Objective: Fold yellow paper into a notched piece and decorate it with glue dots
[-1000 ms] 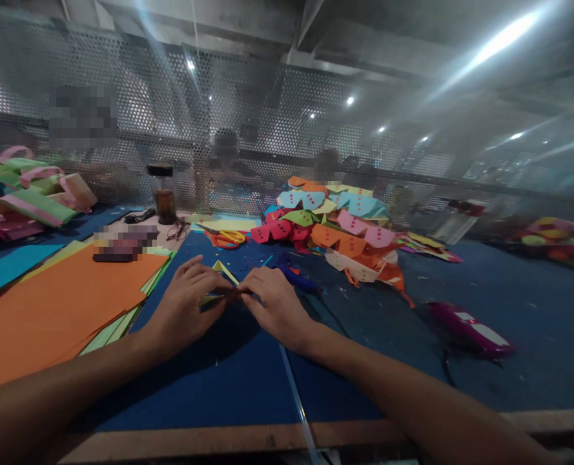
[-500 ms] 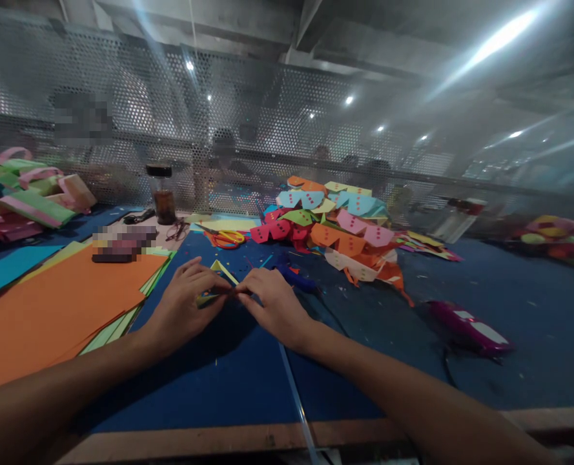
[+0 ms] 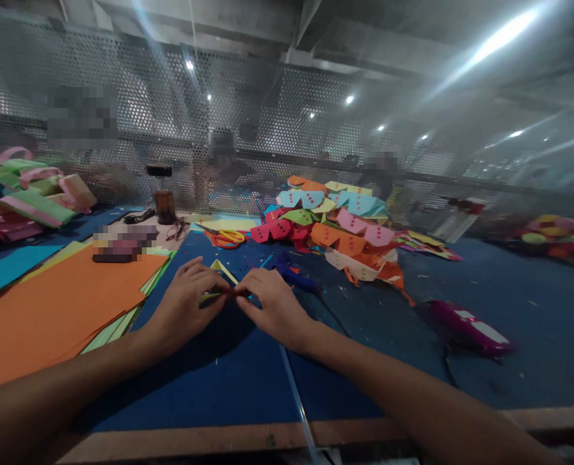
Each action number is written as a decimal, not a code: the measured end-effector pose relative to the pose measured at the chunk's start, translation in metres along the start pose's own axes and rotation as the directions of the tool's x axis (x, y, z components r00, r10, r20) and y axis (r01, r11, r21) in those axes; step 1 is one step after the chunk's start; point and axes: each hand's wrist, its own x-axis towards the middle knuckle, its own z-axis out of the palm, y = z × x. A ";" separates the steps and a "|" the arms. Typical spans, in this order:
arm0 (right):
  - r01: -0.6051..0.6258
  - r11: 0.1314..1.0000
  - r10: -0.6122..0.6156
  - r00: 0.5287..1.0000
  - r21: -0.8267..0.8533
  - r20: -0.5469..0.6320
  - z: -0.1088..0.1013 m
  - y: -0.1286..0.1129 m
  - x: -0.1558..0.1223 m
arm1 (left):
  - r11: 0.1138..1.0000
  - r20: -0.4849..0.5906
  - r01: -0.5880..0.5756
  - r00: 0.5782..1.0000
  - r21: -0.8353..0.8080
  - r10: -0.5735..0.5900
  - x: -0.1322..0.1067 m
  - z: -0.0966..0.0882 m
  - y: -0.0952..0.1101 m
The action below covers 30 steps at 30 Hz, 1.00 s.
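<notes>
Both hands meet over the blue table, pinching a folded strip of pale yellow paper point(image 3: 225, 270) whose bent part sticks up behind the fingers. My left hand point(image 3: 187, 294) is closed on its left side, with a bit of the paper showing under the fingers. My right hand point(image 3: 272, 300) pinches the near right end, fingertips touching or nearly touching those of the left. The fingers hide the spot where they meet. Just beyond the right hand lies a dark blue glue gun point(image 3: 296, 276). Orange-handled scissors point(image 3: 226, 239) rest behind the hands.
Orange paper sheets point(image 3: 68, 300) are stacked on the left. Folded, dotted paper pieces point(image 3: 349, 223) form a pile behind the right hand. A purple device with a cord point(image 3: 471, 328) lies at right. A dark-lidded jar point(image 3: 164, 197) stands near the mesh partition point(image 3: 277, 123). A clear glue stick point(image 3: 296, 394) crosses the front edge.
The hands stay almost in place on the paper. The right fingertips have shifted very slightly; otherwise the table looks the same.
</notes>
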 end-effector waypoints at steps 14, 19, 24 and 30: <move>-0.001 1.000 0.001 1.000 0.009 -0.023 -0.001 -0.001 0.000 | 1.000 0.004 -0.004 1.000 0.023 0.004 -0.001 0.001 0.000; 0.002 1.000 -0.002 1.000 0.000 -0.015 -0.002 -0.003 0.000 | 1.000 0.000 -0.017 1.000 0.008 0.017 -0.001 0.001 0.000; 0.016 1.000 -0.016 1.000 -0.006 -0.001 -0.001 -0.003 0.000 | 1.000 0.020 -0.019 1.000 0.003 0.019 -0.001 0.002 -0.002; -0.002 1.000 0.002 1.000 -0.009 0.020 0.000 -0.001 -0.001 | 1.000 0.021 -0.005 1.000 0.004 0.005 -0.001 0.003 -0.002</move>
